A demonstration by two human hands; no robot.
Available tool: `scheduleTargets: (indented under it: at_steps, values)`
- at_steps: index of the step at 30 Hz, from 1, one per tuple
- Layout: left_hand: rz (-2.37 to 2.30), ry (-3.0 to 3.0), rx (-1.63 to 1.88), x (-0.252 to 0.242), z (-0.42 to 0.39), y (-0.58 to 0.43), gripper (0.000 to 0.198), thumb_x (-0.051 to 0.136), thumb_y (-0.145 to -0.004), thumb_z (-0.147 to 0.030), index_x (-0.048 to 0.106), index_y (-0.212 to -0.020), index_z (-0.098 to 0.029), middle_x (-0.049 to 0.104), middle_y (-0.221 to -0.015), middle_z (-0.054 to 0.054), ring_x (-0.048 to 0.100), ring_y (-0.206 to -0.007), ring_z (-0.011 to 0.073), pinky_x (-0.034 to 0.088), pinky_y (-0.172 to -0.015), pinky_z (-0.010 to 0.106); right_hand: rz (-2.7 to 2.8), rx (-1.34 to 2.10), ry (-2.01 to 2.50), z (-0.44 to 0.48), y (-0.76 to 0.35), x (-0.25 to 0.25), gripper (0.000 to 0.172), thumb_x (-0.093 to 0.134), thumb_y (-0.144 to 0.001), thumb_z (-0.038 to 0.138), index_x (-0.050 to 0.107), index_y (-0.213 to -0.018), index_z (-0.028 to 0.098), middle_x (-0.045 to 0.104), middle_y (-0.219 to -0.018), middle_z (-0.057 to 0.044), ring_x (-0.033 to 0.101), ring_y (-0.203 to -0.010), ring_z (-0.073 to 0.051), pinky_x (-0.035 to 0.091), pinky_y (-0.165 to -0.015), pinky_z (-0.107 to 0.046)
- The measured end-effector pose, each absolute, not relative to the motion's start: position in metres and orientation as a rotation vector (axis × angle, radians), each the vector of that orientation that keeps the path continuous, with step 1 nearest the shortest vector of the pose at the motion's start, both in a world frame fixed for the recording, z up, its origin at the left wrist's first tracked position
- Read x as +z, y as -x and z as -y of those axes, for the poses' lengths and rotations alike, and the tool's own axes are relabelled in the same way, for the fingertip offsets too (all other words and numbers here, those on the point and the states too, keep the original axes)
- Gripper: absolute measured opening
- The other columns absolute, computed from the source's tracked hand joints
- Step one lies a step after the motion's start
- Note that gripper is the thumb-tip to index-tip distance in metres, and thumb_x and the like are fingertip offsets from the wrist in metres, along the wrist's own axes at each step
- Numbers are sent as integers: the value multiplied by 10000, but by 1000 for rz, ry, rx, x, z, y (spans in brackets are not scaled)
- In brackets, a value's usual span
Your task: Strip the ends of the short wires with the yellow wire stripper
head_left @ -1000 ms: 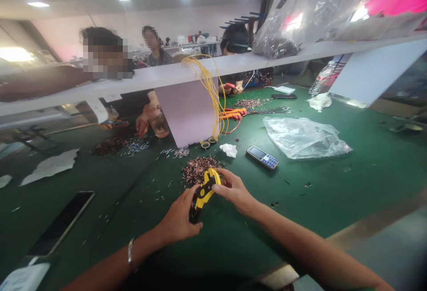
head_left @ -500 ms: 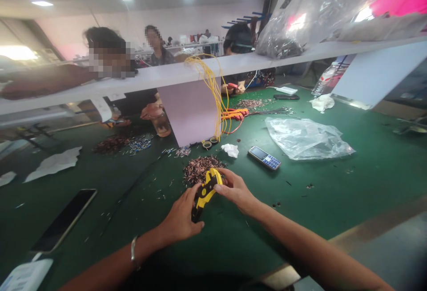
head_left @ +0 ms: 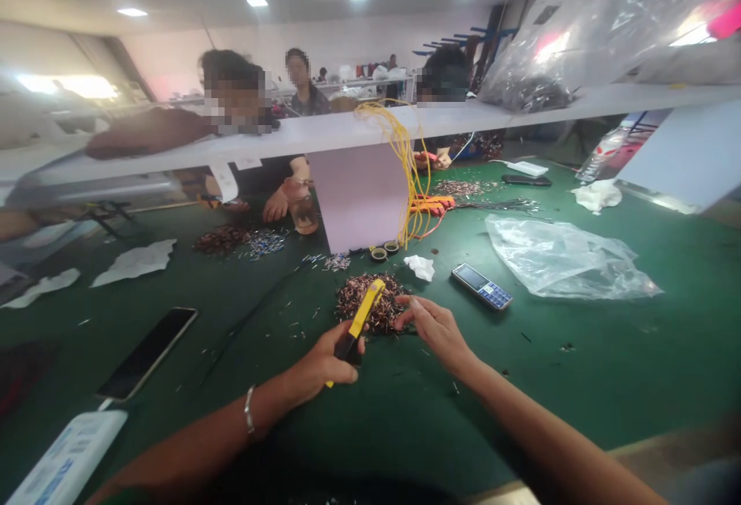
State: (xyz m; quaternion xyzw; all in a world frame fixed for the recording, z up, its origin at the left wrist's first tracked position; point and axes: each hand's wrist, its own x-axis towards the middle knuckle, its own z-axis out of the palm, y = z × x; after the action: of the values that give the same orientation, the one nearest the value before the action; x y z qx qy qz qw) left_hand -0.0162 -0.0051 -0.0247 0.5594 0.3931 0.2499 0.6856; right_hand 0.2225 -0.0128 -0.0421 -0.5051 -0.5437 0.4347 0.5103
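Observation:
My left hand (head_left: 327, 362) is closed round the black handles of a yellow and black stripping tool (head_left: 362, 316), whose yellow head points up and away from me. Just beyond the tool lies a heap of small brown wire pieces (head_left: 373, 301) on the green table (head_left: 607, 350). My right hand (head_left: 435, 326) rests at the heap's right edge with its fingers reaching into the pieces; they look pinched, and what they hold is too small to make out.
A keypad phone (head_left: 482, 286), a crumpled white scrap (head_left: 420, 266) and a clear plastic bag (head_left: 564, 262) lie to the right. A black smartphone (head_left: 147, 353) lies left. Yellow wires (head_left: 405, 165) hang from a white shelf (head_left: 347, 130). Other people work across the table.
My right hand has left the tool's head and gone to the heap of wire pieces. The left hand now holds the tool alone, turned edge-on. The view has shifted left.

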Motion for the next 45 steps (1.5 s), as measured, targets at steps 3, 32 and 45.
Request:
scheduleTargets:
  at_steps: [3,32,45]
  values:
    - [-756,-1061,627,-25,2,20,587,656,-501,-115,603,-1083,-156,593,-904,25,533,-757,145,428,-660,259,1352,945,1271,12,-225,-43,505,452,-924,555,716,-1038,140,718,-685,-47,564,-584,-167,451,-531,-274]
    - [-332,-862,577,-19,-18,30,608,673,-532,-175,600,-1135,-154,630,-985,102,555,-789,199,410,-771,358,1690,514,1212,26,-228,-45,265,526,-926,312,748,-1028,210,780,-846,-64,735,-739,-211,609,-763,-344]
    - [-299,-847,543,-27,-18,29,603,678,-543,-189,592,-1139,-141,623,-962,101,562,-807,206,410,-803,367,1668,463,1208,28,-230,-37,296,507,-930,286,728,-1108,201,752,-749,-37,710,-667,-185,599,-716,-323]
